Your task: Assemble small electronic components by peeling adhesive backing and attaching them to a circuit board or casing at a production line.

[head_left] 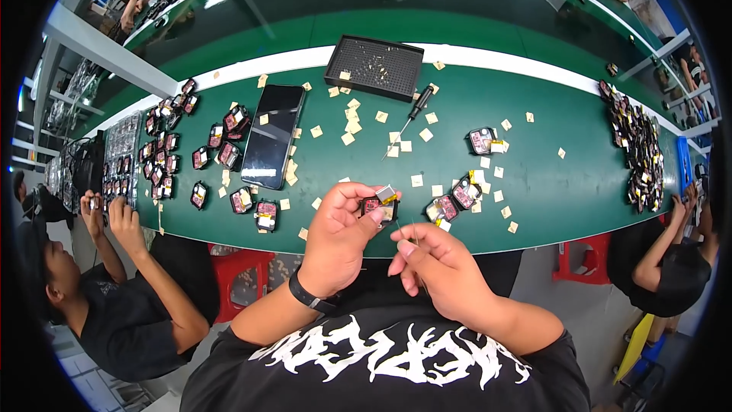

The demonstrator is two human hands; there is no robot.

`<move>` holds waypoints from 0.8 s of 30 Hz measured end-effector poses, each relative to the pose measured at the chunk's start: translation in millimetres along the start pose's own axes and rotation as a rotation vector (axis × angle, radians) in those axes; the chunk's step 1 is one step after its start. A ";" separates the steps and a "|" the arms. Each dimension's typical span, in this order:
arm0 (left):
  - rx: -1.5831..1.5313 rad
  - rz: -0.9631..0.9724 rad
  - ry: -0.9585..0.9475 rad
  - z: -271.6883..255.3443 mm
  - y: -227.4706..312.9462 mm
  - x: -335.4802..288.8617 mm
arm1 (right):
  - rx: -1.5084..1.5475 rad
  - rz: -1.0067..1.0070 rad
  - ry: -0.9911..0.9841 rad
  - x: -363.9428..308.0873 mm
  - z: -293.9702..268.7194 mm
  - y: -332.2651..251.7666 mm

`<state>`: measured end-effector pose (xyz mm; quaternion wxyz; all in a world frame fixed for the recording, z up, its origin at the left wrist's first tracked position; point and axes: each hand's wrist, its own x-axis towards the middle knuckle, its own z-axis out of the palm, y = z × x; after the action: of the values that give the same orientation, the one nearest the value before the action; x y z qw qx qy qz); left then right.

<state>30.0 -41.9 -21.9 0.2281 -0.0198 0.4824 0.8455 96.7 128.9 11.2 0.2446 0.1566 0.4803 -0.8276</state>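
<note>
Pinching a small red module (379, 204) in the left hand (339, 235) (fingers closed), right hand (436, 265) just beside, fingertips pinched together.

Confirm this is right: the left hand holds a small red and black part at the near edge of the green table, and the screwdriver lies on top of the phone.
Not quite. In the head view the screwdriver lies on the green table right of the phone, apart from it, just below the black tray. The left hand does hold the small red and black part.

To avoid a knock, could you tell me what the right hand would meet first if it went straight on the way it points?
Probably the small red-and-black module held in the left hand; the right hand points up-left at it, though depth is unclear.
</note>
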 end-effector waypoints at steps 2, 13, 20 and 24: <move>0.009 0.012 0.001 1.2 0.3 -3.1 | 0.046 0.010 0.017 1.3 2.4 0.4; 0.169 0.315 -0.089 8.5 -3.4 -17.8 | 0.207 0.006 0.051 3.3 15.3 1.6; -0.020 0.160 0.005 12.1 -3.6 -18.9 | 0.059 -0.161 0.134 4.4 17.3 11.1; -0.158 -0.036 0.108 21.3 10.0 -20.5 | -0.291 -0.668 0.233 5.5 6.3 32.9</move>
<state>48.3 -36.2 2.7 0.2144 -0.0919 0.4252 0.8745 110.3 108.3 -12.1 -0.0754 0.0480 0.6419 -0.7615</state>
